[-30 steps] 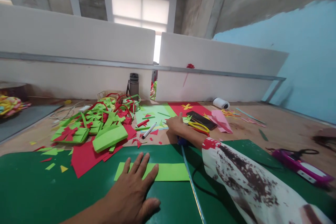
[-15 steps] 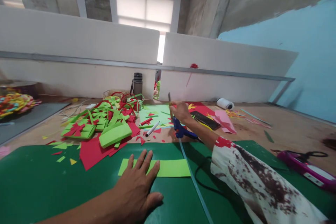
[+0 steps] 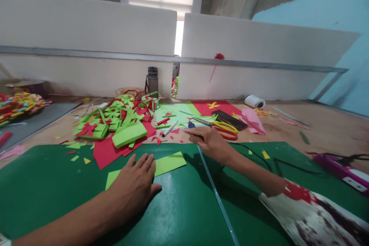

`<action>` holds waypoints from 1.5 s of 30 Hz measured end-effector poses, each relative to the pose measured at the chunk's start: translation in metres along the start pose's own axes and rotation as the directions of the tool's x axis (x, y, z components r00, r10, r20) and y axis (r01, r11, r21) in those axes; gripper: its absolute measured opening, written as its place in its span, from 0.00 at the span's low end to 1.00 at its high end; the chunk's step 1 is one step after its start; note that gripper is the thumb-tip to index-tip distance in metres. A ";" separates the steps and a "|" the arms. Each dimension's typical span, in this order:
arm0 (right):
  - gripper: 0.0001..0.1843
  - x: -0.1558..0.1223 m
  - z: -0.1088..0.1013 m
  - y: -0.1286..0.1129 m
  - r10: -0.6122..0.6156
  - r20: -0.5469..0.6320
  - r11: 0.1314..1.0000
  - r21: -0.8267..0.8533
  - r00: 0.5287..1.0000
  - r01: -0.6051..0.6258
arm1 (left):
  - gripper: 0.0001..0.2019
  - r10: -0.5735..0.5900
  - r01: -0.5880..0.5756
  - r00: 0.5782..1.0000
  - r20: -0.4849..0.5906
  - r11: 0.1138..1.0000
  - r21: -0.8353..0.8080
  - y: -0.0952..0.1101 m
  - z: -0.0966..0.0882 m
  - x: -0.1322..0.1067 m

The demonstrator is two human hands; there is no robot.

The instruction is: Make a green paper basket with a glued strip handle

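Note:
A strip of light green paper (image 3: 170, 164) lies slantwise on the green mat (image 3: 173, 215). My left hand (image 3: 135, 175) is laid flat across it, fingers stretched out. Mostly covered by my right hand (image 3: 206, 140), a blue glue gun (image 3: 190, 124) shows only its tip beyond the fingers, which look closed around it. From its rear a long clear glue stick (image 3: 216, 194) runs toward me over the mat. Scissors (image 3: 223, 127) with yellow and red handles rest just beyond my right hand.
Green and red paper pieces (image 3: 123, 113) are heaped at back left, near a dark bottle (image 3: 152, 80). A marker (image 3: 170, 128) lies at centre. On the right are a black phone (image 3: 230, 119), a white roll (image 3: 254, 101) and a purple power strip (image 3: 343, 171) with cords.
My right hand has let go of the scissors, which now lie on the table, and has come down onto the glue gun. The paper strip has turned and shifted left under my left hand.

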State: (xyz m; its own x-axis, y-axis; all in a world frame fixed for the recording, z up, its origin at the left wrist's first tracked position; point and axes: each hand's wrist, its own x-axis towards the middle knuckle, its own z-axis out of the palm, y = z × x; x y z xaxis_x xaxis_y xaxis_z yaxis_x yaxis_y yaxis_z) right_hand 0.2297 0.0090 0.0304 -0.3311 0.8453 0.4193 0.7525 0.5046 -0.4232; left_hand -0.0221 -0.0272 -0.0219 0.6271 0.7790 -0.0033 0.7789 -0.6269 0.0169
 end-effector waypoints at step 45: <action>0.13 -0.055 -0.007 0.044 0.069 0.210 0.948 -0.317 0.975 0.001 | 0.23 0.222 -0.277 0.907 -0.357 0.954 -0.110 -0.042 0.029 0.006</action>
State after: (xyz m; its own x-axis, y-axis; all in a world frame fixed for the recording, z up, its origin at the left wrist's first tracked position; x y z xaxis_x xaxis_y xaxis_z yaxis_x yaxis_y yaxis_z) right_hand 0.2850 -0.0166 -0.0051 -0.3905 0.8961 0.2112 0.8938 0.4239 -0.1462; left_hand -0.0504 0.0031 -0.0520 0.7381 0.5720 0.3578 0.5682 -0.8129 0.1275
